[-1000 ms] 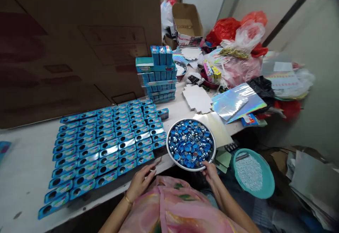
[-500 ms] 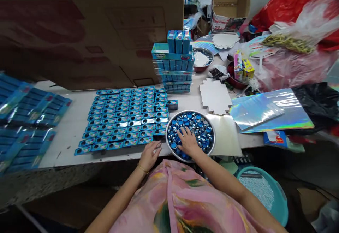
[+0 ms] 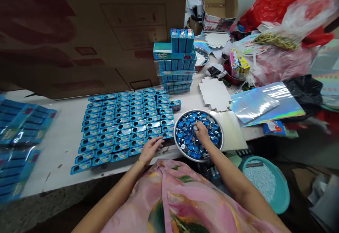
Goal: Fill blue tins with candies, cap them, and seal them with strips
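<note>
Small blue boxes (image 3: 123, 132), each with a round dark hole on top, stand in close rows on the table. My left hand (image 3: 150, 150) rests at the front right corner of these rows, fingers stretched out and apart, holding nothing I can see. A round metal bowl (image 3: 221, 137) full of small blue and silver metal caps (image 3: 188, 140) sits to the right of the boxes. Over the bowl, my right hand (image 3: 202, 134) pinches one small silver cap (image 3: 195, 127) between thumb and fingers. The hand hides some of the caps beneath it.
Behind the bowl are stacked blue display trays (image 3: 174, 65) and white die-cut cards (image 3: 215, 93). Shiny holographic sheets (image 3: 267, 102) lie to the right. A large cardboard box (image 3: 92, 39) walls off the back. Below the table edge stands a teal basin (image 3: 284, 197).
My right hand has gone from spread fingers in the caps to a pinch, lifting one cap. My left hand has moved slightly closer to the boxes. The view has shifted a little.
</note>
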### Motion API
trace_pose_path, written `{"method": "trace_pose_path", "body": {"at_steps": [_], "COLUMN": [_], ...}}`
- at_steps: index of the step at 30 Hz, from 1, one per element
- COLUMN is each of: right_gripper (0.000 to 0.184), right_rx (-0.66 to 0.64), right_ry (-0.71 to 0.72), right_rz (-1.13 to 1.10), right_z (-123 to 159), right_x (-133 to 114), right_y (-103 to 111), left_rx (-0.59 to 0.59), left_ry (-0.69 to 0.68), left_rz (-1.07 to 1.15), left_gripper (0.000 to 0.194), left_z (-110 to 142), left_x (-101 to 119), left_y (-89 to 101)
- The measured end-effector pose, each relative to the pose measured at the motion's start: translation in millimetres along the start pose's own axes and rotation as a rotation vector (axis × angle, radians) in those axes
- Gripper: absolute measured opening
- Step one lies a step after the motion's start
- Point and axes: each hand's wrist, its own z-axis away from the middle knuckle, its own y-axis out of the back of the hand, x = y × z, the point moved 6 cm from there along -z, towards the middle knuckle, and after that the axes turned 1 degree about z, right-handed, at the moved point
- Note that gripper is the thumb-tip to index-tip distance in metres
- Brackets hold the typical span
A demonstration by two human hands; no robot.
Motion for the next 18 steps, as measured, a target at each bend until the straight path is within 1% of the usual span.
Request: {"method": "trace_pose_path", "body": {"at_steps": [2, 3, 5, 6, 7, 9, 10, 11, 13, 15, 18], "right_gripper": [0.020, 0.020, 0.020, 0.022, 0.024, 0.027, 0.028, 0.029, 0.028, 0.030, 0.034], "right_rx": [0.130, 0.157, 0.136, 0.108, 0.066, -0.036, -0.072, -0.095, -0.131, -0.187, -0.311], "right_ry": [-0.126, -0.159, -0.140, -0.101, -0.042, 0.066, 0.104, 0.128, 0.164, 0.221, 0.373], "right_rz": [-0.198, -0.276, -0.383, -0.405, -0.410, -0.358, -0.323, -0.292, -0.258, -0.246, -0.149], "right_z": [-1, 0, 1, 1, 2, 4, 5, 5, 4, 0, -4], "right_x": [-20, -38, -86, -112, -138, -179, -192, -199, -200, -194, -187], "right_y": [1, -4, -22, -33, -45, -67, -76, -81, -85, -83, -81], "left_rx": [-0.168, -0.257, -0.415, -0.467, -0.493, -0.469, -0.430, -0.383, -0.295, -0.214, -0.141], "left_ry": [0.214, 0.305, 0.447, 0.488, 0.511, 0.521, 0.528, 0.543, 0.572, 0.568, 0.538], "left_rz": [0.289, 0.420, 0.620, 0.694, 0.756, 0.859, 0.899, 0.931, 0.976, 1.005, 1.045], "left_gripper": [0.032, 0.032, 0.034, 0.034, 0.034, 0.033, 0.032, 0.030, 0.024, 0.019, 0.017], "left_z": [0, 1, 0, -2, -5, -15, -21, -26, -34, -40, -44], "left_x": [-3, -2, 4, 8, 10, 12, 11, 8, 0, -6, -10], "left_y": [-1.7, -4.5, -11.0, -13.2, -14.2, -12.3, -10.1, -7.5, -3.5, -1.7, -4.9]}}
